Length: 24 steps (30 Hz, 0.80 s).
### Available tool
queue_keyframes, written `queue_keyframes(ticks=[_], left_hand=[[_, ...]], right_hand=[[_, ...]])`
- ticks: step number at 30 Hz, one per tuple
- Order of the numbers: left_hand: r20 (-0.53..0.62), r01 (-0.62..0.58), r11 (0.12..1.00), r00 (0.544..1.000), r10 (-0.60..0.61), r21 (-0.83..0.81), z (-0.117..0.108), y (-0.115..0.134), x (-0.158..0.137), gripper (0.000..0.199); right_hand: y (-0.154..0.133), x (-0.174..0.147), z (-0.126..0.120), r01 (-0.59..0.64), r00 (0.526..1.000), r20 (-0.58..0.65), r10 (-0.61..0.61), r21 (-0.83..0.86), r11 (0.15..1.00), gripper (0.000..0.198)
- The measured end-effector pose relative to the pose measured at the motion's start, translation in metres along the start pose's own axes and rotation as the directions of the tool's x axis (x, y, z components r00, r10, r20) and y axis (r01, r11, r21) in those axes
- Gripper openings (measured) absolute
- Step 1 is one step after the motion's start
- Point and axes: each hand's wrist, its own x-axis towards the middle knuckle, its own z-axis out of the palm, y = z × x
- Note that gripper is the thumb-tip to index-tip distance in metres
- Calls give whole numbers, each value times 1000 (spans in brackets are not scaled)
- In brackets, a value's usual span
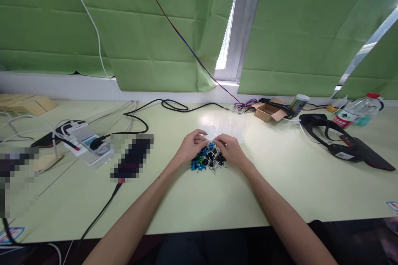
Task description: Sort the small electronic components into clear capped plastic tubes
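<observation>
Nearly meeting over the far edge of a small-parts pile (202, 161), left hand (190, 148) and right hand (230, 149) curl inward; whether either grip is closed, I cannot tell.

The one camera looked out from the person's head, facing forward and down across the pale table (214, 203) to the green curtains (155, 45) behind it. It took in the table's full depth, with left hand (190, 148) and right hand (232, 149) near mid-frame.

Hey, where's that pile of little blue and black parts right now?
In the head view, the pile lies on the table, below and slightly right of centre, between the left hand and the right hand.
</observation>
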Motion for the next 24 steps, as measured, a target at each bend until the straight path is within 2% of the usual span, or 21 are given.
queue_keyframes(ticks=[5, 24], left_hand=[[43, 49, 999, 998, -49, 2, 0, 1, 0, 35], [24, -25, 1000, 999, 25, -7, 6, -7, 2, 22]], right_hand=[[-2, 0, 0, -4, 1000, -17, 4, 5, 1000, 21], [0, 0, 0, -16, 1000, -3, 16, -4, 1000, 21]])
